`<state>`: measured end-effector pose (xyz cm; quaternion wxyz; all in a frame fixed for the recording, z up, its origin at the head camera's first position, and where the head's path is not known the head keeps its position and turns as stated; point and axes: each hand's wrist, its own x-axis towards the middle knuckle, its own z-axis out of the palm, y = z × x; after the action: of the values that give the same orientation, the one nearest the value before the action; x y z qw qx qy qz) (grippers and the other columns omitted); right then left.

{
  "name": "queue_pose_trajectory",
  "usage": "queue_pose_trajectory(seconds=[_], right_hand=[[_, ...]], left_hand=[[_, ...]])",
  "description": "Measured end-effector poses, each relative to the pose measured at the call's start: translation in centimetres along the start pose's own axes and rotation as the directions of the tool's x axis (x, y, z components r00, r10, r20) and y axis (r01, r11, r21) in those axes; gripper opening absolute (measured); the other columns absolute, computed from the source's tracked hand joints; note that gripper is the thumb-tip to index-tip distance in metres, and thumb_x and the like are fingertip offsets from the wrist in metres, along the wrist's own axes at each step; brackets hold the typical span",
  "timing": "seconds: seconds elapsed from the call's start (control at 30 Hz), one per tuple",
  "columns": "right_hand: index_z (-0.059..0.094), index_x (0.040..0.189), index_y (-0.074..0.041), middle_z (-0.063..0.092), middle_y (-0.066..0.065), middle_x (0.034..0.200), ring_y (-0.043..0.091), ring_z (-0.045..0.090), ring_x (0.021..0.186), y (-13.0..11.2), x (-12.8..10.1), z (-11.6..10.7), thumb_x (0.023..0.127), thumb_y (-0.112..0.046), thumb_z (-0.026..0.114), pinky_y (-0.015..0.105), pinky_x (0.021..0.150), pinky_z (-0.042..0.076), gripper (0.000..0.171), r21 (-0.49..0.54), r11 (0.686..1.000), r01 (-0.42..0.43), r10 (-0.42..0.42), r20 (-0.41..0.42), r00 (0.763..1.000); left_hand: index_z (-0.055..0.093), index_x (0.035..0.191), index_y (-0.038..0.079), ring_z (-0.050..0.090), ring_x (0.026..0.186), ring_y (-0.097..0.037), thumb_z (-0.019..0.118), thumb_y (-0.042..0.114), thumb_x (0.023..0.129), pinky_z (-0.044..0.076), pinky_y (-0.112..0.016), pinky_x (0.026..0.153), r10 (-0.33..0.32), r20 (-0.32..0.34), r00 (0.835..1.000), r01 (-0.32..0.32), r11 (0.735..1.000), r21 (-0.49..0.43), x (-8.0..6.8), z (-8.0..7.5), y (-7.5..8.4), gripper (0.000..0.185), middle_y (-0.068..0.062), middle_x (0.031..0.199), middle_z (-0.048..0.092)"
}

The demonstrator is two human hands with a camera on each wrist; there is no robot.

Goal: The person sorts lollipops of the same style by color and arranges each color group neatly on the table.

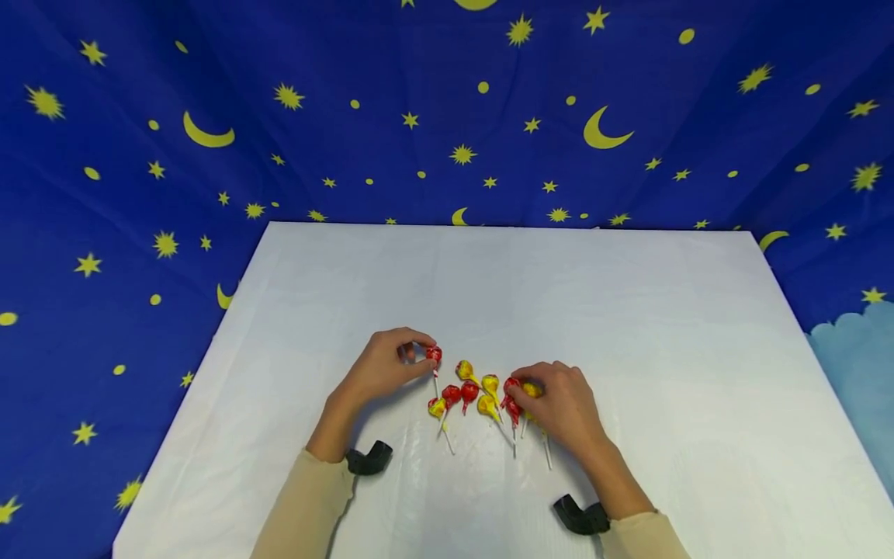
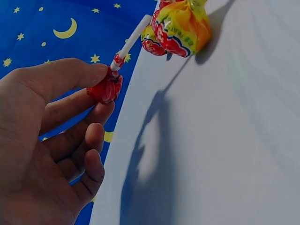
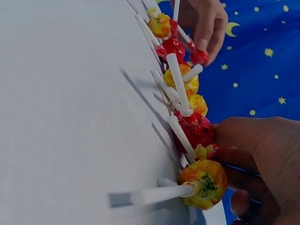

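Note:
Between thumb and fingertips, my left hand [image 1: 382, 365] pinches a red-wrapped lollipop [image 2: 106, 89] by its head. In the head view its white stick points toward me. My right hand [image 1: 564, 400] holds another red lollipop [image 3: 194, 130] at the right end of the group, thumb against the wrapper; its fingertips are partly hidden. A yellow lollipop [image 3: 205, 183] lies close beside those fingers. Between the hands lie several more, among them a red one [image 1: 469, 392] and a yellow one [image 1: 464, 370], most with sticks toward me.
A white-covered table [image 1: 489, 287] bears the lollipops. Blue cloth [image 1: 391, 62] with yellow stars and moons hangs behind and at both sides. Black curved pieces sit at the left wrist [image 1: 370, 458] and right wrist [image 1: 582, 515].

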<state>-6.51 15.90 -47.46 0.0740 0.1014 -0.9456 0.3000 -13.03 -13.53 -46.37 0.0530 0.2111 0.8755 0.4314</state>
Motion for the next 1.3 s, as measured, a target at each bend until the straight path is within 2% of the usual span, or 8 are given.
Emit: queue_pose_trajectory(seconds=[0.17,0.37,0.67,1.1,1.3], right_hand=[[0.077,0.091,-0.020,0.069,-0.009,0.084,0.010,0.052,0.070,-0.1,-0.2,0.0,0.080,-0.031,0.079,0.037,0.070,0.039,0.016,0.018,1.000,-0.004,0.004,0.000,1.000],[0.077,0.090,-0.021,0.069,-0.010,0.085,0.011,0.055,0.073,-0.1,-0.1,0.2,0.080,-0.031,0.079,0.039,0.073,0.042,0.015,0.028,0.999,0.019,-0.018,-0.022,1.000],[0.077,0.089,-0.020,0.069,-0.009,0.085,0.012,0.055,0.074,-0.1,-0.2,0.2,0.080,-0.030,0.079,0.039,0.073,0.041,0.014,0.017,1.000,-0.006,0.007,-0.022,1.000],[0.077,0.090,-0.020,0.069,-0.009,0.086,0.012,0.057,0.079,-0.4,-0.2,0.3,0.080,-0.032,0.078,0.039,0.076,0.040,0.015,0.008,0.999,-0.032,0.032,-0.005,0.999],[0.077,0.090,-0.019,0.069,-0.007,0.086,0.013,0.057,0.078,-0.4,-0.1,0.3,0.079,-0.031,0.079,0.037,0.073,0.040,0.017,-0.012,1.000,-0.028,0.028,-0.017,0.999]], left_hand=[[0.073,0.104,0.018,0.052,0.067,-0.013,0.077,0.021,0.082,0.044,-0.031,0.058,0.015,-0.011,1.000,-0.015,1.000,0.002,1.1,0.3,0.2,0.022,0.003,0.077,0.059],[0.073,0.103,0.018,0.053,0.069,-0.014,0.077,0.022,0.083,0.044,-0.032,0.059,-0.008,-0.030,1.000,0.008,1.000,0.012,2.6,0.2,-0.1,0.021,0.003,0.082,0.063],[0.072,0.104,0.019,0.052,0.068,-0.015,0.075,0.026,0.083,0.044,-0.032,0.056,-0.007,-0.020,1.000,0.007,0.999,0.031,5.3,0.5,0.1,0.022,0.002,0.082,0.062],[0.072,0.106,0.016,0.051,0.066,-0.015,0.074,0.024,0.084,0.044,-0.031,0.054,0.050,0.009,0.999,-0.050,0.997,0.051,8.8,1.1,0.3,0.023,-0.002,0.083,0.062],[0.072,0.106,0.018,0.051,0.065,-0.015,0.074,0.026,0.084,0.045,-0.030,0.053,0.029,0.007,1.000,-0.029,0.998,0.049,10.3,1.4,0.3,0.023,0.003,0.086,0.064]])
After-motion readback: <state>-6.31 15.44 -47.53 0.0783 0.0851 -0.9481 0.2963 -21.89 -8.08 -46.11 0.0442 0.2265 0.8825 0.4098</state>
